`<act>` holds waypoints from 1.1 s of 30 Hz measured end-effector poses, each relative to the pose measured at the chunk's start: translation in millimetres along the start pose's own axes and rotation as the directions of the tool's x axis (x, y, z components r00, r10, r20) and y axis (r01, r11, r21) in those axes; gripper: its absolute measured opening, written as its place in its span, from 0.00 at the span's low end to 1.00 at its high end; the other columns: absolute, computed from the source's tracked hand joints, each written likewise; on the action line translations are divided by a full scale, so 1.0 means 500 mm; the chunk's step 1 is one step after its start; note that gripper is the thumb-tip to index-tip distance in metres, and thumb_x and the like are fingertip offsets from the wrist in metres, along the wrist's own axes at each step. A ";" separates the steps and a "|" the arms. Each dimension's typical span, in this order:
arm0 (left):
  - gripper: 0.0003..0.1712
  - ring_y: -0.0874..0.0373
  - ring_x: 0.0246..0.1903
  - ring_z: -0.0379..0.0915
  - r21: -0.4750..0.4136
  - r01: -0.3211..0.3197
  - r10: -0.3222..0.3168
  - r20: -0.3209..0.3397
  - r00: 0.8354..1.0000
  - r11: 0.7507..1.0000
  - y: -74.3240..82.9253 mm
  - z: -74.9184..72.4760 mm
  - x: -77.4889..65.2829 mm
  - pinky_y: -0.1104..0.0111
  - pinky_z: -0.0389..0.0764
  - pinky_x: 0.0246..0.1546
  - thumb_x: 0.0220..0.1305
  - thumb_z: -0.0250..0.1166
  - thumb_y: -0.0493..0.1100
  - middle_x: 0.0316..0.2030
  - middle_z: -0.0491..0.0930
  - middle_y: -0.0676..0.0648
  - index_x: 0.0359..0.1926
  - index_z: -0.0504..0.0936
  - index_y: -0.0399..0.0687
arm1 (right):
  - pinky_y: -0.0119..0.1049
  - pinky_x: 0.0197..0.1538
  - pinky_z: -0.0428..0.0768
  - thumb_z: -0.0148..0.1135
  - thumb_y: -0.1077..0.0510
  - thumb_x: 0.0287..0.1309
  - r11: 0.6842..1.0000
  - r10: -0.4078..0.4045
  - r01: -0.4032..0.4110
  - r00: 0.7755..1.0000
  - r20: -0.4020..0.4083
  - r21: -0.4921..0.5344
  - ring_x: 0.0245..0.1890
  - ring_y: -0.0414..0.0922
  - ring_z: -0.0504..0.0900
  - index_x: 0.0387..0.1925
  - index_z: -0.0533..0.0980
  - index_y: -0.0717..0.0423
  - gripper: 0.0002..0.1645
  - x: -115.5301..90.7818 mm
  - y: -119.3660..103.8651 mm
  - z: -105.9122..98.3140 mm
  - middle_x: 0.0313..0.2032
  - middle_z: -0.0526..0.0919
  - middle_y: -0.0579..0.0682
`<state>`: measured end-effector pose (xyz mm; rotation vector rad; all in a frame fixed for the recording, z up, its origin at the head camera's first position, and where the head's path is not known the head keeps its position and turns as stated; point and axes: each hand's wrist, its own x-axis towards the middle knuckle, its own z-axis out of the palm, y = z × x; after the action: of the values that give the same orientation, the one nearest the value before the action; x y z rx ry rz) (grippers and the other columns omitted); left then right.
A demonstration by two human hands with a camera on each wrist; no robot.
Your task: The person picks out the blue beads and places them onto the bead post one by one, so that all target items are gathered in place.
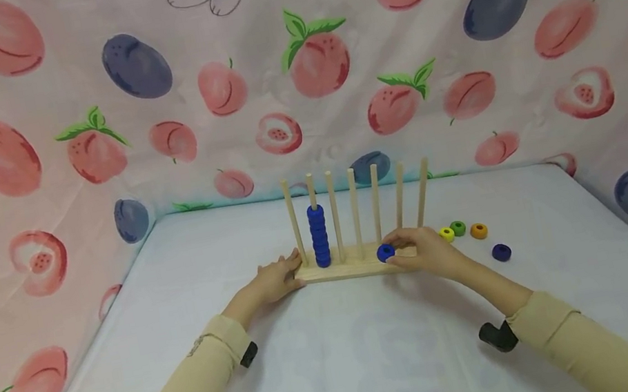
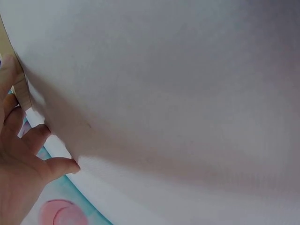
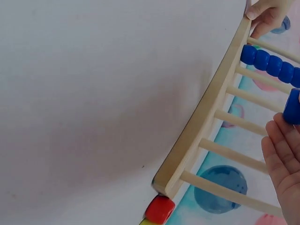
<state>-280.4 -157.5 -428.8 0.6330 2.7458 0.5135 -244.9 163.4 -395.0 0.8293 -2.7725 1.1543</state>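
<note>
A wooden peg stand (image 1: pixel 340 272) with several upright rods stands on the white table. A column of dark blue beads (image 1: pixel 319 237) fills most of the second rod from the left. My left hand (image 1: pixel 271 282) holds the stand's left end, thumb at the front and fingers toward the back; in the left wrist view some fingers are spread over the table. Between thumb and fingertips my right hand (image 1: pixel 432 251) pinches a single blue bead (image 1: pixel 386 253), in front of the rods right of the middle. That bead (image 3: pixel 292 107) is partly cut off in the right wrist view.
Right of the stand lie loose beads: yellow (image 1: pixel 447 235), green (image 1: pixel 458 228), orange (image 1: pixel 479 231) and dark blue-purple (image 1: pixel 502 252). A red bead (image 3: pixel 160 209) shows by the stand's right end. A fruit-print cloth (image 1: pixel 270 91) hangs behind the table.
</note>
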 end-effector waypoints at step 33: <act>0.36 0.34 0.69 0.49 -0.014 0.001 -0.001 0.001 1.000 1.000 -0.001 0.000 0.000 0.29 0.45 0.61 0.66 0.58 0.49 0.72 0.49 0.42 0.70 0.57 0.41 | 0.50 0.50 0.81 0.67 0.64 0.53 0.979 -0.172 0.189 0.968 -0.182 0.076 0.44 0.55 0.84 0.46 0.78 0.66 0.17 0.063 -0.077 0.024 0.44 0.85 0.60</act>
<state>-280.4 -158.1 -428.7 0.6284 2.7387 0.5312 -251.2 118.2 -371.3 0.9183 -2.4627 1.2640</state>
